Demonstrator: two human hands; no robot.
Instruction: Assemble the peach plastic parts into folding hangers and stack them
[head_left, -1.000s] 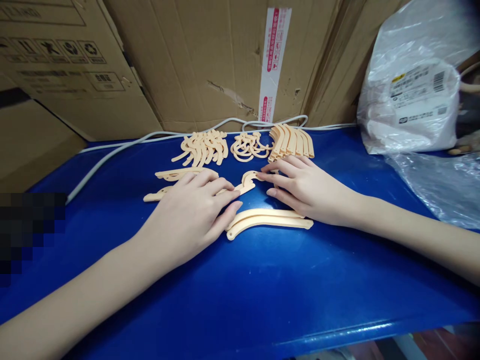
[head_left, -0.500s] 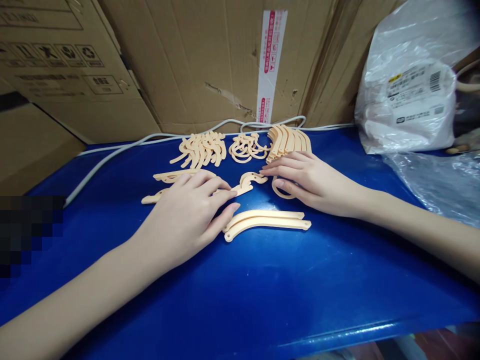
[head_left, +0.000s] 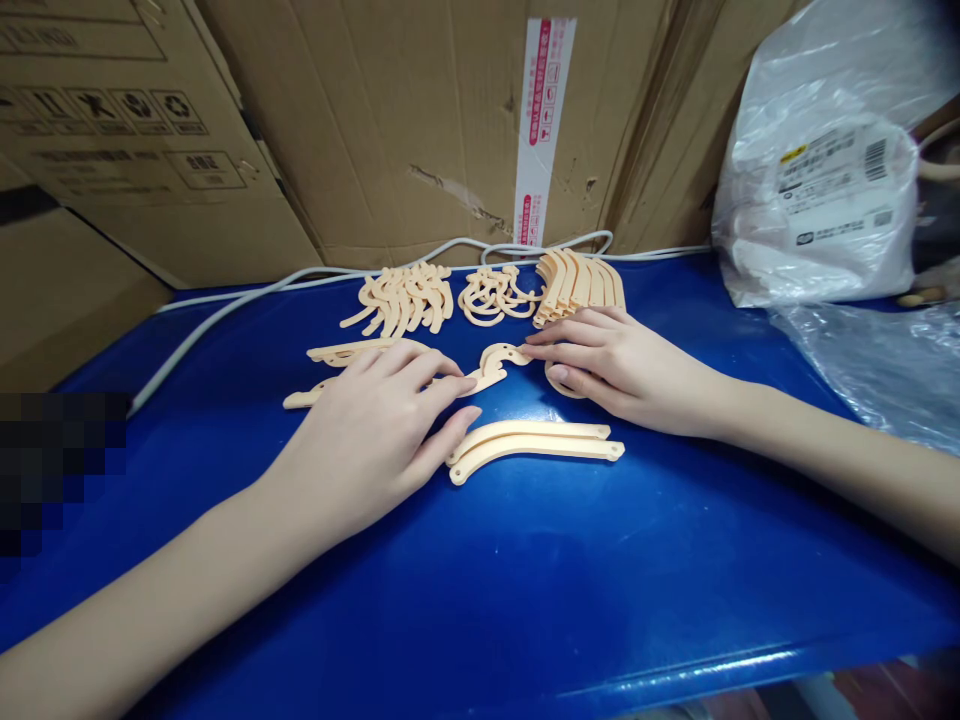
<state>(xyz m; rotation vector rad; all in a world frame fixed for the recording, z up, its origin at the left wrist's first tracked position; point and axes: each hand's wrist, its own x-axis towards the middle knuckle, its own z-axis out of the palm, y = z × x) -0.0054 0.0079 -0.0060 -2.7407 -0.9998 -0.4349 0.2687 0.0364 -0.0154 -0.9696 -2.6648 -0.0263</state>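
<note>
Left hand [head_left: 379, 430] flat, fingers spread, pressing S-shaped piece [head_left: 491, 365] on blue table [head_left: 525, 580]. Piece's long axis runs left-right; free curved end points to right hand [head_left: 615, 365]. Right fingertips touch that end, hand loose, over ring [head_left: 559, 385]. Long curved strips [head_left: 536, 445] lie just in front of piece.

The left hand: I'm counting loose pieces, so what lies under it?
Under the left hand a tan curved piece pokes out past the fingers, and another end shows on the blue table. The stretch beneath the palm is covered.
</note>
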